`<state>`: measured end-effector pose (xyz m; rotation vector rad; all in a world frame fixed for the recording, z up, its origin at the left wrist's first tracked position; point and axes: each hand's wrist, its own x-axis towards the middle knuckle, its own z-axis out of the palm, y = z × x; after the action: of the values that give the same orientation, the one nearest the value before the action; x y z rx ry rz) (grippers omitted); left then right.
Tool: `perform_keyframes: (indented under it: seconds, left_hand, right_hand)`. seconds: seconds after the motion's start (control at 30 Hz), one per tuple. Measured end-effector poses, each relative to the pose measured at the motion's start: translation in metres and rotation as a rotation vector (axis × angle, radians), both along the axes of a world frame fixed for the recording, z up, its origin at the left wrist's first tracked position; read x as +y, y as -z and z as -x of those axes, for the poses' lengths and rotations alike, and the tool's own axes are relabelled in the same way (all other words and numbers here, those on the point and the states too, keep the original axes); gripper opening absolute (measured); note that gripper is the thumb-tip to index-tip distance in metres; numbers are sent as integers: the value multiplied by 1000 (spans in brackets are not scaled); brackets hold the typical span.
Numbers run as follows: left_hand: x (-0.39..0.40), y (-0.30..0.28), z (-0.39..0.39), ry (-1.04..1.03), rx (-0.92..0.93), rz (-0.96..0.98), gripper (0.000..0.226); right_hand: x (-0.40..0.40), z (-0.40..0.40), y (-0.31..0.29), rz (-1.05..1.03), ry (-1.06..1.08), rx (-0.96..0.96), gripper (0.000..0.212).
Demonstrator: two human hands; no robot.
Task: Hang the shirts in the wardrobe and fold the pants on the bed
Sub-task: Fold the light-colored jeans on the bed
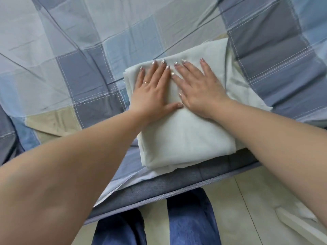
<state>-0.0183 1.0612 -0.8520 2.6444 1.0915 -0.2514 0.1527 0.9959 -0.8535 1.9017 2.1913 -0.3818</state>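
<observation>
Pants (185,137) lie folded on the bed (85,71), I judge; my left grip (154,89) and right grip (200,85) press them flat, released; no shirts visible.

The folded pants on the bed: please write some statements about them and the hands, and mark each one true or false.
1. Both hands lie flat on the folded pants. True.
2. The left hand lifts a corner of the pants. False: its fingers are straight and press down on the cloth.
3. The pants lie near the edge of the bed. True.
4. The right hand wears a ring. False: the ring is on the left hand.
5. The pants are dark blue. False: they are pale, almost white.
</observation>
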Motion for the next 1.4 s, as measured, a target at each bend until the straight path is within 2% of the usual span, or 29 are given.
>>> perform_keyframes:
  seconds: [0.1,0.2,0.27,0.37,0.43,0.53,0.67,0.77,0.83,0.9,1.0,1.07,1.13,1.17,1.23,1.3,1.33,1.4]
  left_hand:
    - [12,9,13,-296,88,48,112]
    - [13,0,19,-527,127,128,110]
    - [-4,-10,19,-479,80,75,101]
    - [-60,-22,19,-214,-189,19,84]
    - [-107,-19,26,-88,-263,69,73]
    - [-139,2,46,-38,-174,128,68]
    - [-118,19,71,1,-41,99,71]
    - [-105,15,88,-118,46,129,76]
    - [-99,7,96,-138,-26,164,79]
    - [-94,-3,94,-303,-225,260,82]
    - [-87,-21,82,-930,-509,543,86]
    - [-79,-22,77,-1198,-594,736,71]
    - [-70,-17,73,-1231,-570,909,54]
    - [-65,-16,71,-1251,-570,969,43]
    - [-58,-17,61,-1315,-609,1078,26]
    - [-50,-19,53,-1340,-614,1155,24]
    - [-48,-19,52,-1336,-593,1174,23]
    - [-44,-18,54,-1323,-559,1189,23]
  right_hand:
    - [-9,-33,10,40,296,-29,78]
    - [-15,-40,3,58,405,-62,74]
    - [-19,-22,-6,-33,436,2,69]
    - [-46,26,-14,-243,339,126,61]
    - [-76,55,-13,-229,234,146,58]
    - [-108,65,2,-126,102,92,55]
    - [-112,22,16,-54,-70,58,60]
    - [-118,-28,13,74,-5,38,68]
    - [-124,-49,4,114,61,39,76]
    - [-120,-57,-8,84,236,109,85]
    - [-93,-62,-28,66,791,397,89]
    - [-75,-71,-34,137,1055,568,80]
    - [-62,-75,-36,247,1113,710,64]
    - [-56,-73,-35,316,1120,785,63]
    - [-49,-70,-32,440,1115,876,85]
    - [-45,-68,-29,504,1135,900,101]
    - [-44,-65,-28,530,1147,921,93]
    - [-44,-59,-25,560,1157,1025,60]
